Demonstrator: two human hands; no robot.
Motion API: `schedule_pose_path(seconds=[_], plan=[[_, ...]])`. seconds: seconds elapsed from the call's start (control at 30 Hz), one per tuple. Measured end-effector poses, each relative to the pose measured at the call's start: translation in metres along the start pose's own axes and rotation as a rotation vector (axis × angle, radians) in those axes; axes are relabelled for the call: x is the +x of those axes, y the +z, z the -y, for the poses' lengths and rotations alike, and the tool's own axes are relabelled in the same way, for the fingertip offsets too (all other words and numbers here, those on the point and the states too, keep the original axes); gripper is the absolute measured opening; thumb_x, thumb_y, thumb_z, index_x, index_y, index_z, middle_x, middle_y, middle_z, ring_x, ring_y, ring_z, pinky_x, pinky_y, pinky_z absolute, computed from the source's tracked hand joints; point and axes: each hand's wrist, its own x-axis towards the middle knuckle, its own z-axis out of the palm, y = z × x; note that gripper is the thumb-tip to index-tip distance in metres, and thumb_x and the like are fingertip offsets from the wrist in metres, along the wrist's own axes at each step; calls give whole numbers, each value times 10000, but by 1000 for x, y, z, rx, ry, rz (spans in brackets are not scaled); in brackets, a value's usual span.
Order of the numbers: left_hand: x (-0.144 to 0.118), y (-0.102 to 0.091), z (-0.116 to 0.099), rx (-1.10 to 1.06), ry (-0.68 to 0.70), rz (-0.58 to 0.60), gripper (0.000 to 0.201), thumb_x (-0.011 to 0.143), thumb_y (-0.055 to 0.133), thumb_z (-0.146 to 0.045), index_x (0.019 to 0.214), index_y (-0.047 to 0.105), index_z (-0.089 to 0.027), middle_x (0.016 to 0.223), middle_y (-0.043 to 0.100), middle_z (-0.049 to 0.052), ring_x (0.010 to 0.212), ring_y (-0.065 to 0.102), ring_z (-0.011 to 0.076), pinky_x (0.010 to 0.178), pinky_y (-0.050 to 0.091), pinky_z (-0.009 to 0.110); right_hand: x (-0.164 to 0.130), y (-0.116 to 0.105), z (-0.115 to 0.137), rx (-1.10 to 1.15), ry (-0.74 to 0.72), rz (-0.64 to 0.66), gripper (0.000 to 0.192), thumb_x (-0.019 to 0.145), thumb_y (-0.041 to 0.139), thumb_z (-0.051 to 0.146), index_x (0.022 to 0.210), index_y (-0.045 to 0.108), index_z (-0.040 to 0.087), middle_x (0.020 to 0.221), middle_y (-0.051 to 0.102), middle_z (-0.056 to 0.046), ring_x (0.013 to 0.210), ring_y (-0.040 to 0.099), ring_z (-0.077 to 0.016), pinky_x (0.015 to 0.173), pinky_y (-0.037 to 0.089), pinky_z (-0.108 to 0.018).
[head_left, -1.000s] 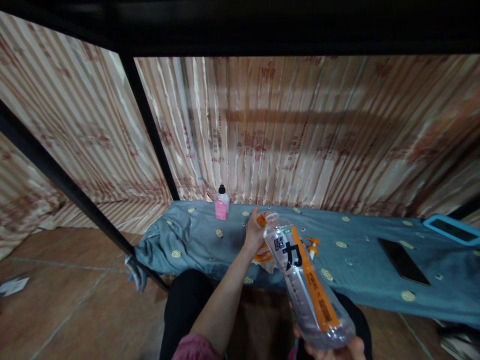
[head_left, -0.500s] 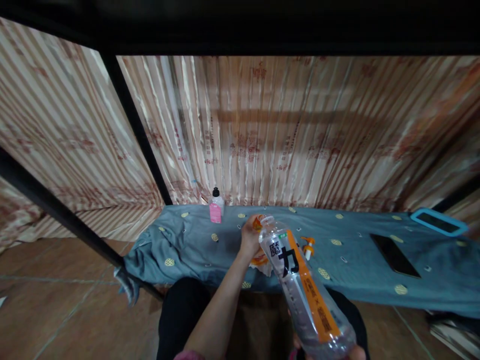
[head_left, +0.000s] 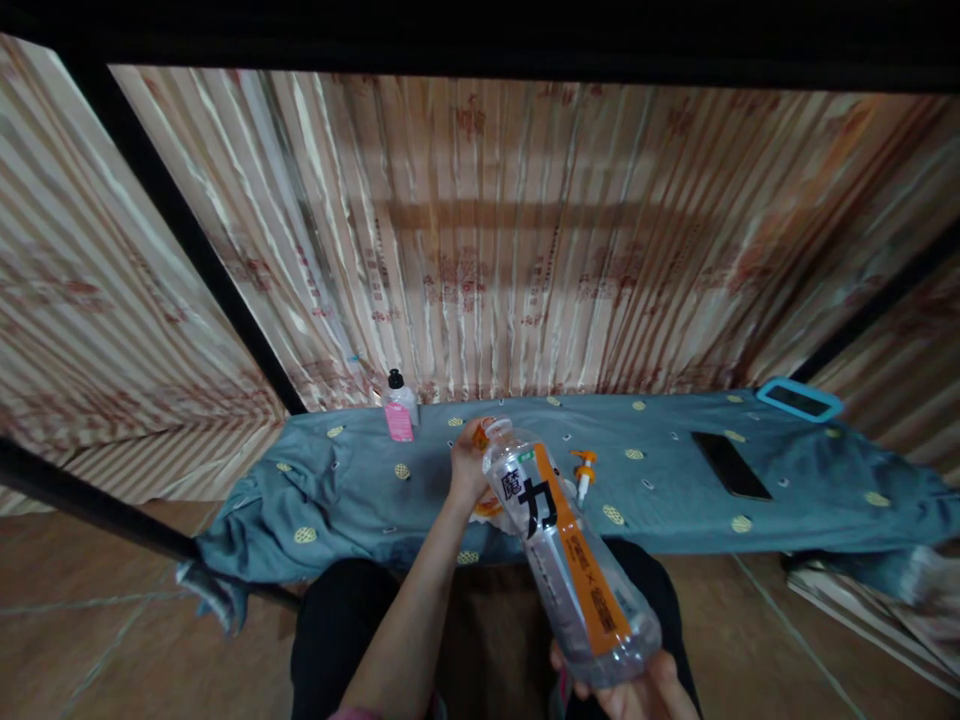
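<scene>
Left hand (head_left: 466,470) looks curled round a mostly hidden orange container (head_left: 484,433), and a bump from the mouth of the clear plastic bottle (head_left: 574,575) could tip it. Right hand (head_left: 645,690) grips only the base, so the neck could swing off. Bottle's slanting from right beside the left hand down into the right one, fwiw.

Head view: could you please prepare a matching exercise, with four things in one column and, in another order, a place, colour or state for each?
Things:
1. clear bottle
2. pump head
3. black slab
4. pink-labelled bottle

Descriptions:
A. black-capped, near the curtain
B. tilted, with the right hand at its base
C. flat on the cloth, nearest the blue-framed object
D. orange with a white stem

Right pairs: 1-B, 2-D, 3-C, 4-A
</scene>
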Motion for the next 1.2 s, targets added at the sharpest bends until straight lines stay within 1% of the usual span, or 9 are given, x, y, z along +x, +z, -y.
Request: schedule_pose_path(seconds=[0.1,0.23,0.4,0.6,0.73,0.87,0.93,1.07,1.2], plan=[[0,0,0,-6,-5,-6,214,688,662,-259,875,636,-157,860,687,63,793,626,186,742,494,292,2,-7,-2,-37,0,63,489,744,647,594,1107,690,270,1066,729,-112,914,687,-241,764,517,-309],[3,0,4,-3,-33,1,217,680,670,-240,882,640,-167,844,689,47,766,626,174,735,492,288,3,-3,-2,-13,-15,92,481,736,673,570,1122,676,283,1088,724,-105,913,688,-262,729,522,-341],[6,1,7,38,-51,-4,213,688,670,-227,892,645,-174,859,690,38,773,622,167,748,473,279,3,6,0,3,-17,75,477,690,710,572,1089,689,311,1085,728,-84,929,691,-294,717,534,-354],[4,2,4,45,-45,-3,246,694,670,-231,923,633,-150,855,683,44,769,623,167,737,484,282,5,9,3,17,-23,62,391,734,707,523,1040,709,280,1027,748,-74,869,709,-269,707,551,-335],[1,1,2,45,-14,6,230,697,662,-220,915,636,-149,873,686,46,806,626,168,785,480,290,4,13,4,16,-20,-14,469,722,708,545,1105,679,276,1166,690,-111,888,702,-277,688,541,-319],[1,2,4,43,-20,-12,225,695,679,-242,900,649,-153,885,692,52,804,630,171,781,485,289,2,18,3,16,-28,-115,462,668,736,566,1029,708,279,1129,708,-108,850,704,-321,636,536,-333],[1,3,6,17,-41,-8,236,692,685,-247,906,650,-153,871,691,49,780,631,164,759,494,282,1,18,4,18,-11,-125,480,669,734,566,1047,709,273,1113,715,-105,859,700,-331,642,535,-340],[1,4,8,9,-49,2,256,688,698,-249,917,651,-145,875,694,56,774,635,162,752,501,280,1,14,6,6,23,-48,486,679,731,554,1076,703,274,1137,705,-105,910,687,-346,681,533,-362],[0,3,7,-23,-41,7,241,703,688,-238,919,649,-138,873,695,60,768,642,159,748,506,274,2,14,4,10,-19,-111,515,657,738,575,1063,708,260,1109,715,-118,856,701,-337,639,541,-343]])
